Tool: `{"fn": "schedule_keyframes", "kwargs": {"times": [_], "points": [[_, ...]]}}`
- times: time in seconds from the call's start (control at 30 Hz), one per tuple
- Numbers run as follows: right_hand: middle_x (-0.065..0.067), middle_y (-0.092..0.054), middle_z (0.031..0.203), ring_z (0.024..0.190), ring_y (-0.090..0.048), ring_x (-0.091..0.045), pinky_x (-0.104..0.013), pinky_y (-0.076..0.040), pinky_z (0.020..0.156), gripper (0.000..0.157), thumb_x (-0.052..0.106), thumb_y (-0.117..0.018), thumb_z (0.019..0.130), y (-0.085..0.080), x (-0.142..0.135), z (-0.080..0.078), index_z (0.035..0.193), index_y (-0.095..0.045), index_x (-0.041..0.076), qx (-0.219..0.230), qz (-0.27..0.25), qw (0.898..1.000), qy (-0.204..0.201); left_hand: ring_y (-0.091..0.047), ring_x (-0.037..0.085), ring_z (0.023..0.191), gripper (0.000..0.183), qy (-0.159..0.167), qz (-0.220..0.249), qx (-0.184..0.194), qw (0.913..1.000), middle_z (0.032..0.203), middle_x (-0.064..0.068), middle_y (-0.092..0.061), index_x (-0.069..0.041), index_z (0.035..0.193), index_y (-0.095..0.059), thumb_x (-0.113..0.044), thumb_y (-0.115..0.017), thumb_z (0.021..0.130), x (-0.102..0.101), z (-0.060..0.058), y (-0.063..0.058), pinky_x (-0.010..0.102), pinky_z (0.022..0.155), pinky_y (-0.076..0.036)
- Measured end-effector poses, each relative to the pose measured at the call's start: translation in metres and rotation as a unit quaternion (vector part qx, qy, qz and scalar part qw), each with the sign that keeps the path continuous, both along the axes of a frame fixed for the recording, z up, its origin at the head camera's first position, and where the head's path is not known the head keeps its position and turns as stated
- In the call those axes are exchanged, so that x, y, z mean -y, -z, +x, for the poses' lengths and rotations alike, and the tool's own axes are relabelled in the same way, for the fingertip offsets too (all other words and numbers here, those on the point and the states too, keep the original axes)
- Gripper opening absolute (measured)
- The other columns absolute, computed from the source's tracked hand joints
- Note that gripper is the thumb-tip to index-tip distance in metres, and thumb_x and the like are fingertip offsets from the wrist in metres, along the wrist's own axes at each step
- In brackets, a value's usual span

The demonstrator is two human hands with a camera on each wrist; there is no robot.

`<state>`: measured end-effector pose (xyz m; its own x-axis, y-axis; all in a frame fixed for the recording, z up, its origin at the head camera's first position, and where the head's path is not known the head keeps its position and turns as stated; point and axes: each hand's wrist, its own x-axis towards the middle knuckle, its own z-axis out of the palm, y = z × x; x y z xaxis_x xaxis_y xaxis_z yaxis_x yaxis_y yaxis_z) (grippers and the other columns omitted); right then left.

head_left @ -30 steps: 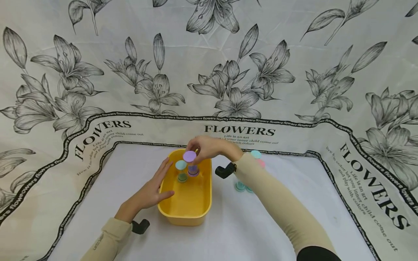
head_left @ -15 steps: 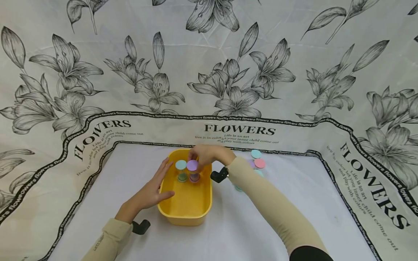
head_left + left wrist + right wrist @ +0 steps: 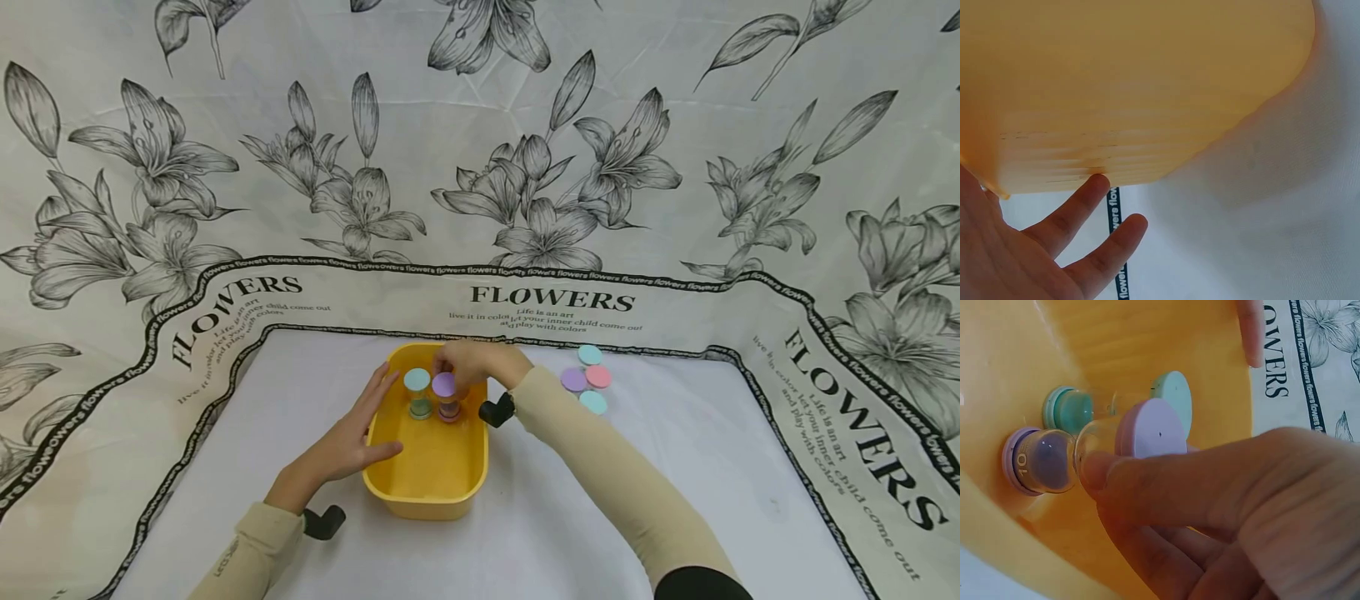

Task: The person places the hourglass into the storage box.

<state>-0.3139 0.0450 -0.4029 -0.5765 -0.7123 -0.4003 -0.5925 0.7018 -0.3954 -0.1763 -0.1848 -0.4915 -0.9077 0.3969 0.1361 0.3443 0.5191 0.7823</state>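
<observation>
In the head view my right hand reaches over the far right part of a yellow plastic tub. Its thumb and fingers pinch the clear glass of a purple-capped sand timer, which stands upright on the tub's floor with purple sand in its lower bulb, marked 10. Just left of it stands a teal-capped sand timer, green sand at the bottom. My left hand rests at the tub's left rim, fingers spread and straight, fingertips by the outer wall in the left wrist view.
Right of the tub, several more sand timers stand grouped on the white cloth: a pink-capped one, a purple-capped one and teal-capped ones. A flower-printed cloth rises behind the table.
My right hand has lowered the purple sand timer and brought it slightly nearer, beside the teal one. The arm's shift uncovers the timers on the right. My left hand stays put.
</observation>
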Motion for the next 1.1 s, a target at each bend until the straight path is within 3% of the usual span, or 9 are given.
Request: {"fn": "schedule_keyframes", "kwargs": {"times": [0.23, 0.57, 1.1], "points": [[-0.001, -0.067, 0.105, 0.094, -0.059, -0.016, -0.028, -0.054, 0.084, 0.031, -0.003, -0.081, 0.082, 0.0057, 0.0025, 0.0014, 0.105, -0.069, 0.015, -0.012, 0.001, 1.000, 0.016, -0.010, 0.048, 0.157, 0.100, -0.001, 0.001, -0.001, 1.0000, 0.175, 0.008, 0.007, -0.017, 0.167, -0.010, -0.040, -0.072, 0.092, -0.0004, 0.0007, 0.0007, 0.073, 0.109, -0.039], [-0.002, -0.067, 0.108, 0.095, -0.058, -0.016, -0.029, -0.054, 0.089, 0.032, -0.003, -0.079, 0.085, 0.0062, 0.0069, 0.0062, 0.112, -0.070, 0.011, -0.036, 0.012, 0.999, 0.006, -0.008, 0.046, 0.158, 0.100, 0.000, -0.002, -0.005, 1.0000, 0.175, 0.008, 0.008, -0.017, 0.167, -0.010, -0.040, -0.072, 0.092, 0.0010, 0.0009, 0.0016, 0.073, 0.114, -0.033], [-0.005, -0.068, 0.121, 0.105, -0.060, -0.019, -0.032, -0.055, 0.098, 0.036, 0.001, -0.074, 0.090, 0.0059, 0.0055, 0.0019, 0.125, -0.069, 0.010, -0.040, 0.012, 0.999, -0.005, -0.009, 0.047, 0.158, 0.101, 0.000, -0.002, -0.003, 1.0000, 0.175, 0.009, 0.008, -0.017, 0.167, -0.009, -0.041, -0.072, 0.092, 0.0006, -0.0003, 0.0018, 0.072, 0.112, -0.035]]}}
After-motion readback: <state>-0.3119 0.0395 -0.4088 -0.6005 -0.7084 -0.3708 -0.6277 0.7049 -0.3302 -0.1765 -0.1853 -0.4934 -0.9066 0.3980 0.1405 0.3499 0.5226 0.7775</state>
